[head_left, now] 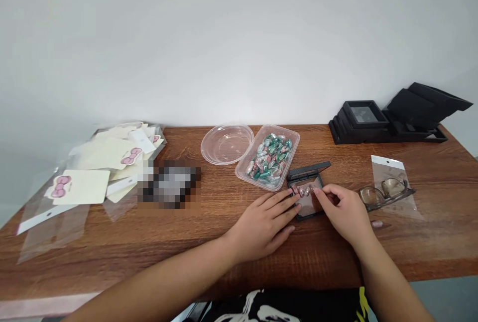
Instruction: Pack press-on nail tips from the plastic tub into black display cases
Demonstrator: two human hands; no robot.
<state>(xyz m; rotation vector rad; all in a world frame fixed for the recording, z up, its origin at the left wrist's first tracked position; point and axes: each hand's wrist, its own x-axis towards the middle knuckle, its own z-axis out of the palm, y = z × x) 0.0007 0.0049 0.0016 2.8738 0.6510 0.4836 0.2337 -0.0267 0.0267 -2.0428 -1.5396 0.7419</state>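
A small black display case (308, 207) with a clear film window lies on the wooden table, its lid raised at the back. A short row of pink glittery press-on nails (304, 191) sits across the film. My left hand (267, 220) lies flat with fingers stretched, fingertips at the left edge of the case and the leftmost nail. Over the right side, the thumb and forefinger of my right hand (345, 212) pinch at the row's right end, on what looks like a pink press-on nail, mostly covered. Just behind, a clear plastic tub (242, 172) holds many green, pink and silver press-on nails.
A round clear lid (212, 153) lies left of the tub. Bow-printed cards (89, 187) and clear bags pile up at left, near a blurred-out object (170, 184). Black cases (358, 130) are stacked back right. Glasses (373, 197) rest on a clear bag (390, 165); one loose nail (377, 224) lies nearby.
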